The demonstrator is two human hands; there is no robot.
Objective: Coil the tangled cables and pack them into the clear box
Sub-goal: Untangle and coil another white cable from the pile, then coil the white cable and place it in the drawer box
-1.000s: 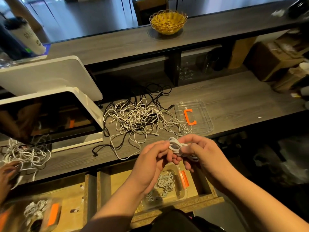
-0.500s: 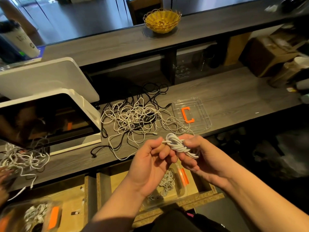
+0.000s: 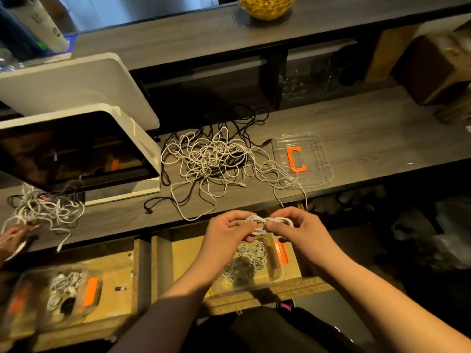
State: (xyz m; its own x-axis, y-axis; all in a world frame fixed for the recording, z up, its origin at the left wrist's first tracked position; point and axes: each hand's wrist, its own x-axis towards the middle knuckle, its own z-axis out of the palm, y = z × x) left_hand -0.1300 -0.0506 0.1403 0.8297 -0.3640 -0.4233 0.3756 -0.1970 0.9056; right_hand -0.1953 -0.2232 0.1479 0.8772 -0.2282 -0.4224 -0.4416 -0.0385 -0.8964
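While the fingers of both hands are curled inward, a small white cable bundle [image 3: 267, 223] is pinched between them, the left hand [image 3: 227, 231] gripping its left end and the right hand [image 3: 295, 229] its right end, with thumbs on top and knuckles turned toward the camera. Both forearms are stretched forward from the lower edge of the view, converging just in front of the near edge of the grey counter [image 3: 369, 128]. Directly beneath the hands, a clear box [image 3: 251, 266] is seen in an open wooden drawer [image 3: 188, 253]; it is partly hidden by the left wrist, and several coiled white cables are already held in it beside an orange latch. On the counter behind the hands, a tangled pile of cables [image 3: 214, 159] is spread out, white strands mixed with black ones, and one white strand is trailed over the counter edge toward the hands. A clear lid [image 3: 318, 149] marked with an orange clip is laid just right of the pile. A white-framed screen [image 3: 76, 149] is stood to the left, and a yellow basket [image 3: 265, 6] is set on the upper shelf. The bundle itself is wound into a short, tight figure-eight, cinched at the middle. A second tangle [image 3: 43, 210] and another person's hand [image 3: 12, 238] are visible at the far left.
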